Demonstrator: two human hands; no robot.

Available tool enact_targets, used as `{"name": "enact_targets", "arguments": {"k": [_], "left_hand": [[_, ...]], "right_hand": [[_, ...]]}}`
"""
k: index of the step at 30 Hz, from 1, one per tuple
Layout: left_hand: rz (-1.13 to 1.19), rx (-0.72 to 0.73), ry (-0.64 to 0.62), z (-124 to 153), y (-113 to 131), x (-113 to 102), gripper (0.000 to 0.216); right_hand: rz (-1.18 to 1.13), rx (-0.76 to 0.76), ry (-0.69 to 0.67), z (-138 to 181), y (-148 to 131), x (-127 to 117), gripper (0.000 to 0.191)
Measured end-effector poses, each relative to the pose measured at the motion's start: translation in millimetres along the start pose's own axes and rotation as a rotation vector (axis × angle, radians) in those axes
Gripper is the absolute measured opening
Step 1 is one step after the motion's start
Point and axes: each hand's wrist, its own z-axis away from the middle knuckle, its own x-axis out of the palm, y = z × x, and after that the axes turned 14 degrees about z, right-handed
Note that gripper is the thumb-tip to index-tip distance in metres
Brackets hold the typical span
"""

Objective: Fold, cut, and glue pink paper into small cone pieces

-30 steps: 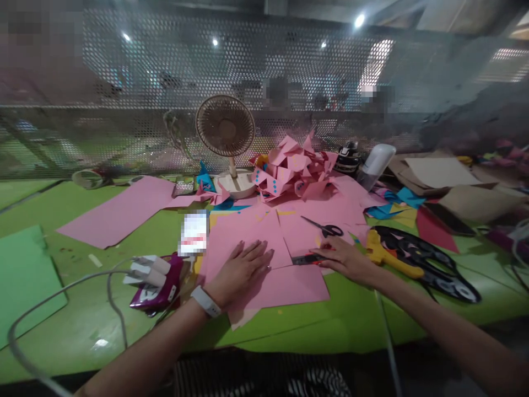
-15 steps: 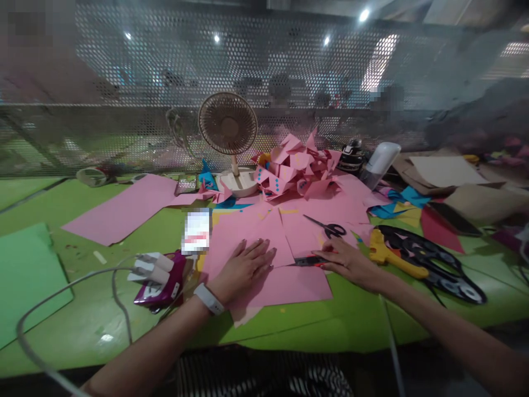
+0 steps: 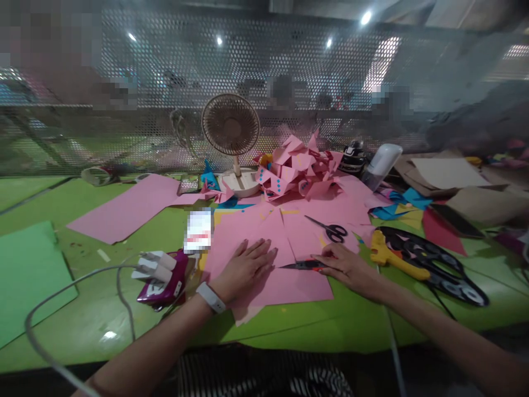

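My left hand (image 3: 249, 268) lies flat with fingers stretched out on pink paper (image 3: 297, 289), pressing the sheets to the table. To its right, my right hand (image 3: 345, 267) has its fingers closed around the red and black handles of scissors (image 3: 303, 265). Their dark pointed blades lie low over the pink sheets and point left toward my left fingertips; most of the handles is hidden by my fingers. A second pair of scissors, with black handles (image 3: 335, 232), rests on the pink paper just beyond my right hand.
A small fan (image 3: 231, 124) and a heap of folded pink paper (image 3: 297, 165) stand behind. A lit phone (image 3: 198, 230) and a purple pack with white plugs (image 3: 161, 275) lie left. At right are a yellow-handled tool (image 3: 399, 264) and a black tool (image 3: 438, 259).
The scissors in my right hand have turned slightly, and their blades look closer together, with the tip farther left. My left hand stays on the paper. The whole view has shifted a little.
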Motion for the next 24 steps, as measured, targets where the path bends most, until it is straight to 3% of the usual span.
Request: {"name": "enact_targets", "arguments": {"k": [9, 24], "left_hand": [[0.017, -0.001, -0.019, 0, 0, -2, 0.044], [0.026, -0.015, -0.030, -7, 13, 0, 0.042]], "right_hand": [[0.057, -0.005, 0.032, -4, -15, 0, 0.035], [0.142, 0.050, 0.077, 7, -13, 1, 0.038]]}}
